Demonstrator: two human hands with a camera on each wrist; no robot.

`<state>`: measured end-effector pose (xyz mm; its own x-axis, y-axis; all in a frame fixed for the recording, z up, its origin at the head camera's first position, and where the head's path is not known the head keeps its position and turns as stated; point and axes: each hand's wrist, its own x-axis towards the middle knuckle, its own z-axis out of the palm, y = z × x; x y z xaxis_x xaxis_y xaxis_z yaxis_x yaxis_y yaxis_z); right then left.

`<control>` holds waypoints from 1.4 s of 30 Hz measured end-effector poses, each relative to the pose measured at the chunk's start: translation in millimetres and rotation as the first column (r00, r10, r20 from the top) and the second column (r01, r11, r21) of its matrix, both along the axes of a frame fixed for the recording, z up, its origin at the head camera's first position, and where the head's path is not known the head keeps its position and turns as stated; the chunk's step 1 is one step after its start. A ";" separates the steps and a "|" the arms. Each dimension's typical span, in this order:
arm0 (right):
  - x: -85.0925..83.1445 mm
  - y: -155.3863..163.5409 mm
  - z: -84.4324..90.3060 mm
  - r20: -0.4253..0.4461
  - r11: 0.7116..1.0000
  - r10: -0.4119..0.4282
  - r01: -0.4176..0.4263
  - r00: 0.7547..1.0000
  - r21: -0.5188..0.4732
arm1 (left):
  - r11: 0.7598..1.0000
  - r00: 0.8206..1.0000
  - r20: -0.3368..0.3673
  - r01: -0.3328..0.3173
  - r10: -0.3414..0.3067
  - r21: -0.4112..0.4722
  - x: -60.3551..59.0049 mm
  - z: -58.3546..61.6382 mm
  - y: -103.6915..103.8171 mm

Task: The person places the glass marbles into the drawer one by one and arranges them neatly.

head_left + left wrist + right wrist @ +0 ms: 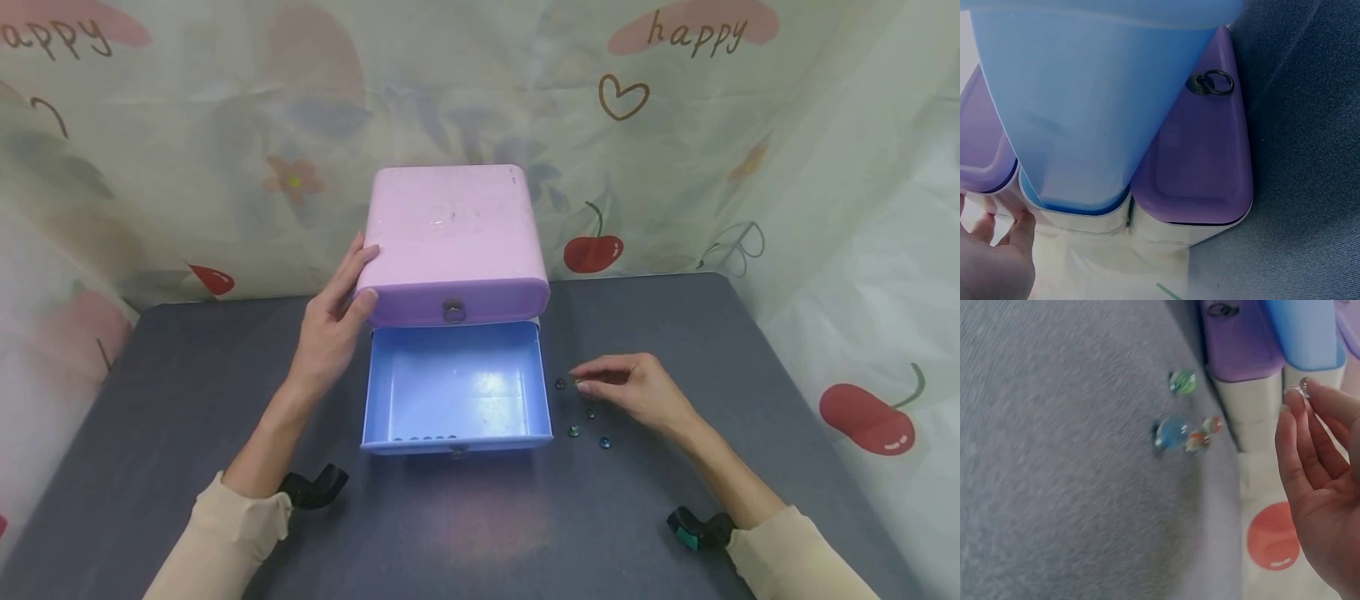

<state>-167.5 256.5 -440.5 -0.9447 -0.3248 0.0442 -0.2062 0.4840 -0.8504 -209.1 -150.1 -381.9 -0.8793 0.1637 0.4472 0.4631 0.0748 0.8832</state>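
My right hand [637,392] pinches a small glass marble [1304,385] between thumb and fingertips, to the right of the drawer unit. On the table below it lie loose marbles: a green marble [573,431], a blue marble [604,442] and two smaller ones, orange-tinted in the right wrist view. My left hand [330,329] rests against the left side of the pink drawer unit [457,225], its thumb at the front corner. The blue middle drawer [457,383] is pulled out, with several marbles [427,438] lined up along its front wall.
A purple top drawer [405,307] with a ring pull stands closed above the blue one. Below it, a closed purple bottom drawer [1197,162] shows in the left wrist view. The dark grey table [465,533] ends at a patterned curtain [465,83] behind the unit.
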 end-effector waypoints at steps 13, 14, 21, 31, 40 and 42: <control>6.4 -15.2 37.4 -0.091 0.984 0.140 -0.149 0.986 -0.094 | 1.000 1.000 -0.010 0.006 -0.005 0.016 -0.9 -0.5 -0.3; 6.7 -16.8 40.5 -0.096 0.983 0.144 -0.154 0.985 -0.103 | 1.000 1.000 -0.010 0.004 -0.004 0.014 -0.8 -0.6 -0.3; 7.2 -30.1 54.2 -0.130 0.968 0.156 -0.178 0.979 -0.175 | 1.000 1.000 -0.016 -0.005 0.005 0.004 -0.4 -0.9 -0.6; 5.2 -49.3 61.1 -0.120 0.962 0.146 -0.169 0.982 -0.215 | 1.000 1.000 -0.009 -0.007 0.007 -0.002 0.7 -0.1 -0.8; -0.3 -68.8 63.1 -0.098 0.959 0.145 -0.164 0.985 -0.232 | 1.000 1.000 -0.009 -0.010 0.010 -0.007 0.0 -1.0 -0.4; -1.4 -74.3 64.2 -0.092 0.956 0.149 -0.167 0.985 -0.243 | 1.000 1.000 -0.011 -0.013 0.013 -0.006 -0.5 -1.2 0.1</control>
